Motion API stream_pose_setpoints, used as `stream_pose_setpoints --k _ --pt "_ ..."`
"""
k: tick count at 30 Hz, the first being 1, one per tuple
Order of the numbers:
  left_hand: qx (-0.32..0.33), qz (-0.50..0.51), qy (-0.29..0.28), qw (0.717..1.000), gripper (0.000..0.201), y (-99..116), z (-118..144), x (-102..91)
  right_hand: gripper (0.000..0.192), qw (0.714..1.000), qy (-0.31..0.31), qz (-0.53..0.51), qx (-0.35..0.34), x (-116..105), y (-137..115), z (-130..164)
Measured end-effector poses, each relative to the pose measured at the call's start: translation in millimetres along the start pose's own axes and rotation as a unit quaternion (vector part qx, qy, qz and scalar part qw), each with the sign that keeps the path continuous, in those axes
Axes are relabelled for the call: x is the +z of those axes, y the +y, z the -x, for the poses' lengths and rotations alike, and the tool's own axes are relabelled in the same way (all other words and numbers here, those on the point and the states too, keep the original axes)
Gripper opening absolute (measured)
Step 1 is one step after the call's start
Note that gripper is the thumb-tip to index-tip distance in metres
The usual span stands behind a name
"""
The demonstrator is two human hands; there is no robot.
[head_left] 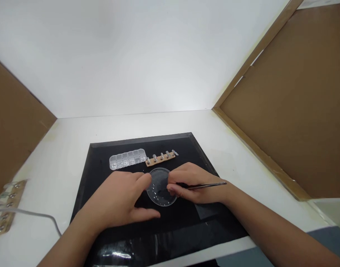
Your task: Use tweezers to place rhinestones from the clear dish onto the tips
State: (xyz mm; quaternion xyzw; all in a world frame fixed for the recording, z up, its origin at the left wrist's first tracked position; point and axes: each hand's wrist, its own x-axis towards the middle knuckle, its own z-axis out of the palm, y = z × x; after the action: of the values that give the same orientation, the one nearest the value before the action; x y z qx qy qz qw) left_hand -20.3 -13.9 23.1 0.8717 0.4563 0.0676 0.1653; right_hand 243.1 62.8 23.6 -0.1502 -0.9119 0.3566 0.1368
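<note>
A round clear shallow dish (162, 203) lies on the black board, with several tiny white pieces scattered inside. My right hand (190, 183) pinches a slim dark pen-like tool (206, 185); its thin tip reaches down over the dish, and its exact kind is unclear. On the dish's other side my left hand (124, 196) is open, thumb and index finger apart. The left index fingertip overlaps the dish's rim, but I cannot tell whether it touches. Behind the hands sit a clear compartment box (127, 158) with glittery bits in several cells and a cardboard strip (160, 159) bearing small clear pieces.
The black board (103, 243) rests on a white table (69, 129). Another strip (12, 207) with silvery studs lies at far left, a grey cable (33, 213) crossing it. Brown panels (295, 100) flank the table and a white wall (131, 59) stands behind.
</note>
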Motion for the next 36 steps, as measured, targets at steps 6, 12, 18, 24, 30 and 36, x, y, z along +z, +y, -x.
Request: stream_pose_setpoints --k 6,12,18,24,30,36 --pt "0.01 -0.032 -0.017 0.999 0.026 -2.7 -2.1 4.3 0.033 1.0 -0.009 0.009 0.007 0.6 -2.5 -0.3" --pt "0.008 -0.025 -0.005 1.0 0.014 -5.1 -2.7 5.1 0.033 1.0 -0.009 0.009 -0.009 1.5 -2.9 -1.7" --pt "0.001 -0.037 -0.016 0.999 0.013 -4.5 -2.0 4.9 0.034 1.0 -0.005 0.012 -0.029 3.1 -1.3 -2.2" --pt "0.004 -0.033 -0.013 0.999 0.012 -4.8 -2.4 5.1 0.033 0.999 -0.008 0.017 -0.03 4.9 -1.1 -2.4" --pt "-0.008 -0.04 -0.021 0.999 0.014 -3.8 -3.8 3.1 0.03 0.999 -0.014 0.032 -0.029 6.5 -2.5 -1.7" --pt "-0.006 -0.048 -0.016 0.999 0.016 -3.6 -3.7 2.8 0.031 0.998 -0.017 0.048 -0.027 9.1 -0.3 0.5"
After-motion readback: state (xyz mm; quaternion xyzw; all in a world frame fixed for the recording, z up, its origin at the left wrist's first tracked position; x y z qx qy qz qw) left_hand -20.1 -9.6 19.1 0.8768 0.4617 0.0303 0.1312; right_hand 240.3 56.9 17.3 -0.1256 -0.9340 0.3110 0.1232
